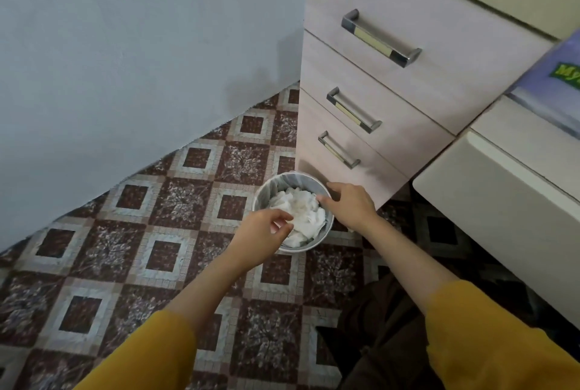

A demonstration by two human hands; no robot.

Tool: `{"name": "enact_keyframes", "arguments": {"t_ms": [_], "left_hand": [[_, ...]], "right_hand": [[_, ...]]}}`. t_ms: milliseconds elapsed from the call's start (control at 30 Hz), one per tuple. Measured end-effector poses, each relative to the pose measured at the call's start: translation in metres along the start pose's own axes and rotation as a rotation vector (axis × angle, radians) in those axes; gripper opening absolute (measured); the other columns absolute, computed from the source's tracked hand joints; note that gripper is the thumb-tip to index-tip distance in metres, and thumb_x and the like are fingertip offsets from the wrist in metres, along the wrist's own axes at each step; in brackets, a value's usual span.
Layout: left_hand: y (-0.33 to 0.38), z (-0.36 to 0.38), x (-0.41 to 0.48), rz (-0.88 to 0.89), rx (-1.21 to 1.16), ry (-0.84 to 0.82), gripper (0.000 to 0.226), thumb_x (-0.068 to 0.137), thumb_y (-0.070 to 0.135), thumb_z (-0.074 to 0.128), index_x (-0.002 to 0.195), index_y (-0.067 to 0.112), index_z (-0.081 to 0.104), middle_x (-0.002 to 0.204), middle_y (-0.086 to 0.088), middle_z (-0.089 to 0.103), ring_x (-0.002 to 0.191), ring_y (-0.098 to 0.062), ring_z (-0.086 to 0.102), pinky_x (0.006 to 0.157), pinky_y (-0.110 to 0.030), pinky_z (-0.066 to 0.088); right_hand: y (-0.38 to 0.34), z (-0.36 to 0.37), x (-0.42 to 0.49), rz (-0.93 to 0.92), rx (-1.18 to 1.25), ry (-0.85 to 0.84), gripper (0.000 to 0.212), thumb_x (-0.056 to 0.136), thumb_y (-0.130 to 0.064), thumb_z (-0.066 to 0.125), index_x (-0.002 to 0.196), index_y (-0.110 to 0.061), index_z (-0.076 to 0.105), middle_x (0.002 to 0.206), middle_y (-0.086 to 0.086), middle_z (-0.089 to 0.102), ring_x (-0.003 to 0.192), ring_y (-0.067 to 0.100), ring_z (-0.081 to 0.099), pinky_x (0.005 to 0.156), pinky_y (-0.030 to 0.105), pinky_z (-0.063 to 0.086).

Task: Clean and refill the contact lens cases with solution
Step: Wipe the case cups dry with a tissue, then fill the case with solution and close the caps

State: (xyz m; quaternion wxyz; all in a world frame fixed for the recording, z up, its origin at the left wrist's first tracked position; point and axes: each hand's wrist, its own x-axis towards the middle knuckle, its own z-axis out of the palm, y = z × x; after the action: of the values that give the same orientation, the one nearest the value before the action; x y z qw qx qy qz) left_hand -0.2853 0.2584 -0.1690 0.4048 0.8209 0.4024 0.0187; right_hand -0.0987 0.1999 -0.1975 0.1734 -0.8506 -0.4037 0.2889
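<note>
The contact lens cases do not show here, so I cannot tell where they are. I am looking down at a small round bin (297, 250) on the floor (175, 201). The bin stands just beside the bottom drawer of a pale drawer cabinet (408, 100). It is full of crumpled white tissues (303, 210).

My left hand (265, 231) is over the near edge of the bin. Its fingers (282, 222) are curled, with the tips right at the tissues. I cannot tell if they pinch a tissue or hold nothing.

My right hand (350, 201) is over the far right edge of the bin. Its fingers (329, 184) are stretched out and loose, and they hold nothing. One tip lies by the rim and one touches the tissues.

Both my arms have yellow sleeves (150, 355).

The floor has brown and white square tiles. A blue wall (125, 59) is on the left. The cabinet has three drawers, each with a metal handle (381, 37). A blue packet (555, 75) with a green label sits up on the right.
</note>
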Motion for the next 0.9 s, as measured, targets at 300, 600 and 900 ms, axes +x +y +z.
{"name": "enact_keyframes", "arguments": {"t_ms": [300, 600, 900], "left_hand": [[0.048, -0.017, -0.031, 0.145, 0.063, 0.032, 0.021, 0.090, 0.025, 0.056, 0.107, 0.018, 0.066, 0.085, 0.014, 0.060, 0.080, 0.000, 0.055, 0.075, -0.016, 0.042], [0.155, -0.023, -0.042, 0.485, 0.122, 0.027, 0.019, 0.088, 0.024, 0.059, 0.105, 0.020, 0.068, 0.095, 0.009, 0.067, 0.080, 0.003, 0.056, 0.072, -0.001, 0.038], [0.292, 0.024, -0.036, 0.780, 0.126, -0.020, 0.019, 0.087, 0.021, 0.060, 0.103, 0.017, 0.069, 0.097, 0.004, 0.067, 0.084, -0.004, 0.056, 0.069, -0.004, 0.035]], "right_hand": [[-0.011, -0.041, -0.065, -0.073, 0.266, 0.262, 0.018, 0.086, -0.024, 0.062, 0.095, -0.013, 0.072, 0.095, 0.001, 0.072, 0.081, 0.010, 0.061, 0.083, 0.030, 0.051], [-0.004, -0.148, -0.172, -0.208, 0.309, 0.476, 0.022, 0.085, -0.024, 0.064, 0.104, -0.013, 0.070, 0.097, -0.002, 0.070, 0.085, 0.008, 0.062, 0.083, 0.020, 0.047], [0.068, -0.244, -0.248, -0.008, 0.028, 0.667, 0.037, 0.089, -0.038, 0.055, 0.118, -0.015, 0.062, 0.115, -0.001, 0.066, 0.106, 0.013, 0.059, 0.093, 0.029, 0.043]]}}
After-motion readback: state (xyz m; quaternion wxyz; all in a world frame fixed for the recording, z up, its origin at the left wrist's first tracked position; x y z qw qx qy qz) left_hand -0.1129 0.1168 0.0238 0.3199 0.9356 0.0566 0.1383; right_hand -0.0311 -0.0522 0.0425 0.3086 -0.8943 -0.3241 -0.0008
